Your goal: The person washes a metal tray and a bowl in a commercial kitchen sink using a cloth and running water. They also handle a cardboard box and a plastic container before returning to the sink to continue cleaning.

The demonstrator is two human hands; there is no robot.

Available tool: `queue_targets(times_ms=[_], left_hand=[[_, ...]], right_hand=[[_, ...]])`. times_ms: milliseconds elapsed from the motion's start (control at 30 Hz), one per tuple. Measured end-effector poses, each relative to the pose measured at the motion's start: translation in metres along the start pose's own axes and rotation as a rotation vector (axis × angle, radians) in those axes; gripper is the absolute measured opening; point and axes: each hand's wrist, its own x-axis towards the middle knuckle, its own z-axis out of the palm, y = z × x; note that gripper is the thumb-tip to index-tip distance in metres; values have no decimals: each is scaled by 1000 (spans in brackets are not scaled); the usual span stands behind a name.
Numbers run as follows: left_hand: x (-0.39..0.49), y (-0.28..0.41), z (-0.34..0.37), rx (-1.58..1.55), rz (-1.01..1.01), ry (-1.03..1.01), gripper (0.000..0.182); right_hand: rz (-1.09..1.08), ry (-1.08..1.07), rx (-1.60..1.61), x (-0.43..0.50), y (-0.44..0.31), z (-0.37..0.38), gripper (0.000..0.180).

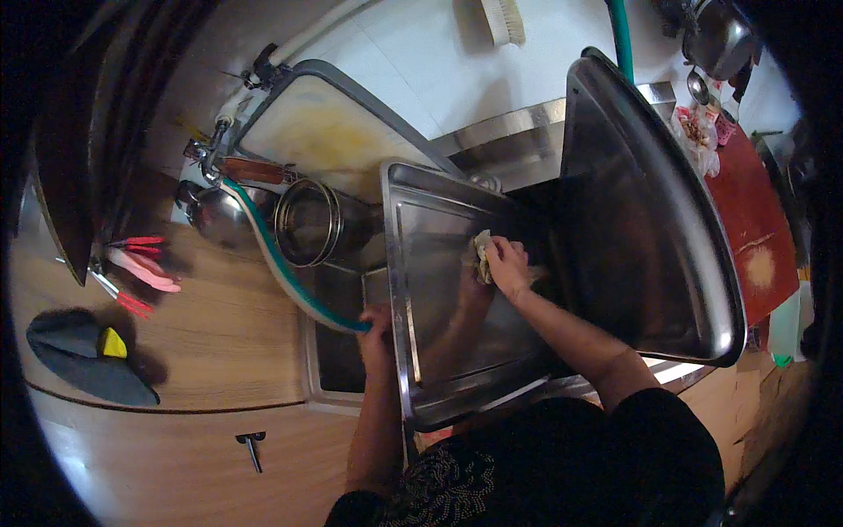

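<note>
My right hand (508, 265) presses a crumpled, pale cloth (483, 257) against the inside of a rectangular stainless steel tray (435, 309). That tray stands tilted over the sink (339, 356), its raised rim towards my left. By this rim, my left hand (377, 329) grips a green hose (283, 263) that runs from the tap (212, 165). Whether those fingers also hold the rim is hidden. To the right, a second, dark metal tray (632, 217) leans upright beside the first.
Behind the sink leans a stained cutting board (329, 132) with a grey edge. Metal bowls (306, 224) sit near the tap. On the left wooden counter (230, 316) are a dark cloth-like item (85, 356) and red-handled tools (135, 303). A red board (751, 217) lies right.
</note>
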Motion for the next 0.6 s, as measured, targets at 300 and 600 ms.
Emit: queue_targets(times_ms=[300, 600], left_hand=[[-53, 142, 52, -344, 361, -529, 10], [13, 118, 99, 506, 1015, -606, 14]], right_hand=[[-198, -43, 45, -32, -53, -14, 47], [-471, -29, 237, -43, -86, -16, 34]])
